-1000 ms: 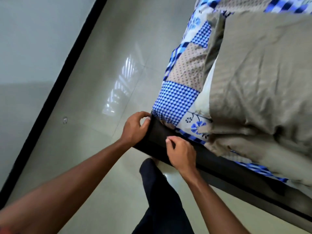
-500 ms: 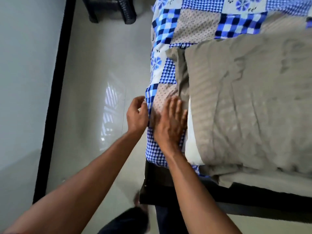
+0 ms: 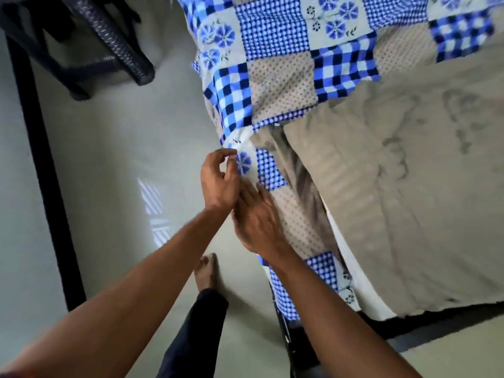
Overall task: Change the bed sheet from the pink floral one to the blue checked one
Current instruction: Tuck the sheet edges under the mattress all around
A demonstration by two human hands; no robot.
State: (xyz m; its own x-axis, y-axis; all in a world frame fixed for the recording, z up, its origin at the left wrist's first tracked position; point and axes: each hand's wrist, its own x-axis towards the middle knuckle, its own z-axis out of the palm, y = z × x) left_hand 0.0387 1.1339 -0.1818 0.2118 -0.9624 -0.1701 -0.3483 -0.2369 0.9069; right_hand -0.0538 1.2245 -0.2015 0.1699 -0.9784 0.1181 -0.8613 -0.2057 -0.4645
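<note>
Hands are off the bed frame (image 3: 285, 332) now and up beside the pillow (image 3: 395, 203), left hand (image 3: 218, 180) pinching the blue checked sheet (image 3: 281, 85) edge, right hand (image 3: 256, 219) flat on it, so looks like only tidying's left.

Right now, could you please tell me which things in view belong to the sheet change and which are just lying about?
Job in hand:
blue checked sheet, spread on the bed
left hand, pinching the sheet's edge
right hand, flat on the sheet

Lying about:
beige-grey pillow, on the sheet
dark woven furniture, on the floor beyond the bed
</note>
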